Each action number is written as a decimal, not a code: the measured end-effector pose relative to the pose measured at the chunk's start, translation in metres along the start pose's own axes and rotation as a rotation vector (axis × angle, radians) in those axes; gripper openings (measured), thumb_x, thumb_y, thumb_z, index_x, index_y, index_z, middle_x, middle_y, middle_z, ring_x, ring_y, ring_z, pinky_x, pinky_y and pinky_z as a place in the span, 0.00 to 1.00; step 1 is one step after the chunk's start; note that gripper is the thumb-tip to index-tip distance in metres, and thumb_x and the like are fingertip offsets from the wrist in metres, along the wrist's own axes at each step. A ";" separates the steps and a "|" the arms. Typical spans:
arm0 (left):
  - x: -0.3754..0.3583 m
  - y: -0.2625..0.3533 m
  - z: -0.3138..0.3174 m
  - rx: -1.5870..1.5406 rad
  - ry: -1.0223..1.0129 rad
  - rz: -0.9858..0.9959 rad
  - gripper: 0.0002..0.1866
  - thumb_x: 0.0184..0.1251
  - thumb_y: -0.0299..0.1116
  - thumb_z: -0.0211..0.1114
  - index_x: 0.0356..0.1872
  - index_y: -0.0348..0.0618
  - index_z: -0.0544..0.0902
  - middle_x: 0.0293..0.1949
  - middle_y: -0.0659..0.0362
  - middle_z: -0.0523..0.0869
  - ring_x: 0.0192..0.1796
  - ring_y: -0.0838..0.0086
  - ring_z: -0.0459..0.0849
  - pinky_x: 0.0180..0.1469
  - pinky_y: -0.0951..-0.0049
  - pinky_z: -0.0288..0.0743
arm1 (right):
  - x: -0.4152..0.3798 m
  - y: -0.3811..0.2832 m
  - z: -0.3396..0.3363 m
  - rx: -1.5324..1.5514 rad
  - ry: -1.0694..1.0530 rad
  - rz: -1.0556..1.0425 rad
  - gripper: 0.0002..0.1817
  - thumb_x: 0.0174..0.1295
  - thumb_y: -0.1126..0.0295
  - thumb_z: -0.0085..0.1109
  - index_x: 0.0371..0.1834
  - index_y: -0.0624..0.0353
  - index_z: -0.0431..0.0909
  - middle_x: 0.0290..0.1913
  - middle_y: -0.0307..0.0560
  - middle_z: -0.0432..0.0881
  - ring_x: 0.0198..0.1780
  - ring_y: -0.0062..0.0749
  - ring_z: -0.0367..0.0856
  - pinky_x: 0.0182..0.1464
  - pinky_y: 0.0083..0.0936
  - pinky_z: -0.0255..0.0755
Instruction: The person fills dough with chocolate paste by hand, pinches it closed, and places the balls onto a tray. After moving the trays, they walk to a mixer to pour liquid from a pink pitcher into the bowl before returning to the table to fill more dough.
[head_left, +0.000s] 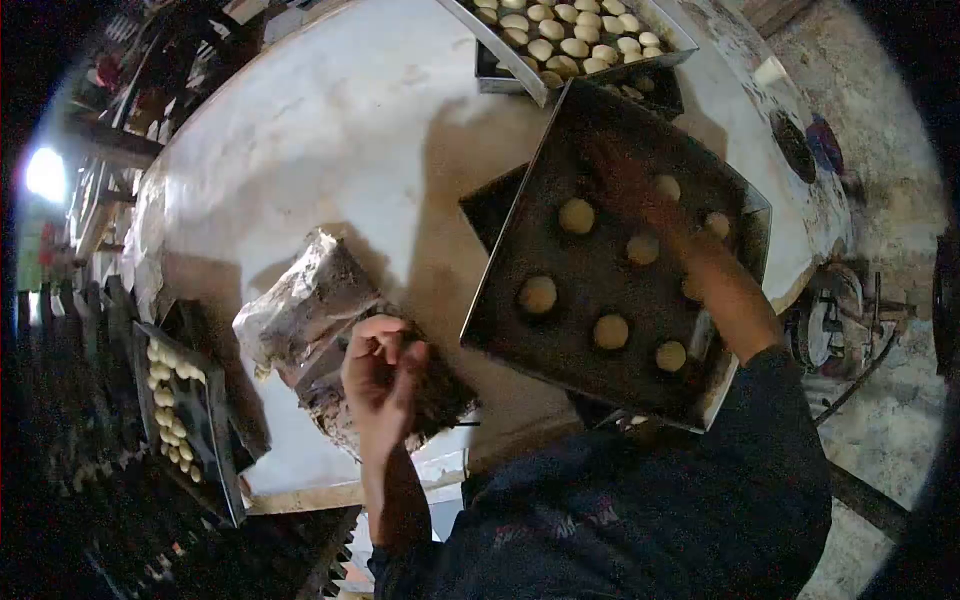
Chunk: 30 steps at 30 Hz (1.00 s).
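Note:
A dark square baking tray lies before me with several round dough balls spaced out on its bottom. My right hand reaches across the tray near its far side. It is dim and smeared by motion, so its fingers do not show clearly. My left hand is raised with curled fingers, the thumb close to them. Whether anything small is pinched there is hidden. Below and beside it is a crumpled, silvery-lined wrapper or bag with a dark, flaky-looking brown mass next to it.
Further trays of dough balls are stacked at the back of the pale worktable. Another tray of dough stands tilted at the left edge. Under the dark tray another tray's corner shows. Machinery stands on the right.

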<state>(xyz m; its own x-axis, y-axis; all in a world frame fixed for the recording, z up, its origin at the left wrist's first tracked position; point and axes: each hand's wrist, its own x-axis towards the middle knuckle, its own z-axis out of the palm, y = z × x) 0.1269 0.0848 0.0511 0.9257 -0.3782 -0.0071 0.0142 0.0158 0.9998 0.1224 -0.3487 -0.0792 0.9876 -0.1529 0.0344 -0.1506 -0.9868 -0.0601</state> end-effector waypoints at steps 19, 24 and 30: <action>-0.270 -0.029 -0.206 -0.053 0.548 0.012 0.09 0.62 0.21 0.65 0.40 0.43 0.75 0.27 0.70 0.65 0.28 0.87 0.63 0.31 0.85 0.58 | -0.093 -0.273 -0.141 0.278 0.315 -0.374 0.24 0.62 0.70 0.56 0.62 0.63 0.69 0.61 0.61 0.73 0.61 0.53 0.72 0.63 0.45 0.65; -0.388 -0.028 -0.286 0.033 0.689 -0.033 0.10 0.61 0.24 0.67 0.41 0.41 0.76 0.23 0.71 0.65 0.27 0.87 0.62 0.29 0.84 0.56 | -0.159 -0.526 -0.167 0.662 0.188 -0.813 0.19 0.61 0.69 0.60 0.55 0.64 0.76 0.54 0.54 0.78 0.53 0.42 0.79 0.53 0.34 0.75; -0.553 -0.031 -0.408 0.217 0.995 -0.009 0.11 0.58 0.25 0.68 0.40 0.40 0.77 0.20 0.72 0.64 0.22 0.88 0.59 0.24 0.83 0.52 | -0.276 -0.732 -0.005 0.484 -0.404 -1.500 0.30 0.61 0.63 0.61 0.66 0.61 0.66 0.60 0.55 0.73 0.59 0.43 0.74 0.62 0.35 0.68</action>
<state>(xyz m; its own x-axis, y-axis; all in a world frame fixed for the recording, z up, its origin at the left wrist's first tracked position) -0.2314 0.6707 0.0163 0.8218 0.5654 0.0709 0.0450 -0.1885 0.9810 -0.0405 0.4154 -0.0401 0.1854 0.9773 0.1028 0.8537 -0.1084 -0.5094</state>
